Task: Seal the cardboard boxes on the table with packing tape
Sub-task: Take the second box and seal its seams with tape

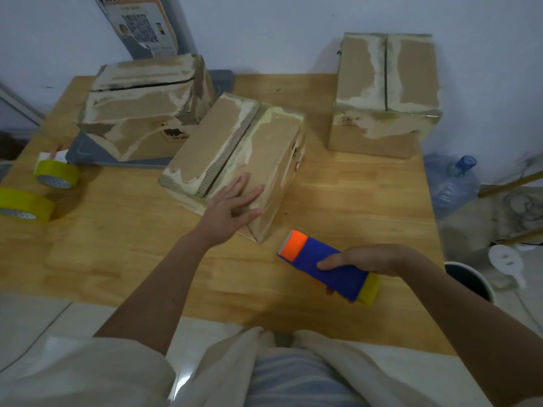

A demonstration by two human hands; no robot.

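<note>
- Two rolls of yellow packing tape lie at the left edge of the desk [338, 186]: the near roll [25, 204] and the farther roll [57, 173], close together.
- Three cardboard boxes stand on the desk, all with top seams untaped: the far-left box [141, 107], the middle box [235, 160], and the far-right box [385, 95].
- The far-left box sits on a grey tray [88, 154].
- My left hand [232, 204] lies flat on the near end of the middle box, fingers straight and spread, its grip apart.
- My right hand [361, 259] holds one blue-and-orange tape dispenser [326, 267] near the desk's right side, grip clamped round its body, orange end pointing toward the middle box.
- One water jug [455, 183] lies on the floor to the right.
</note>
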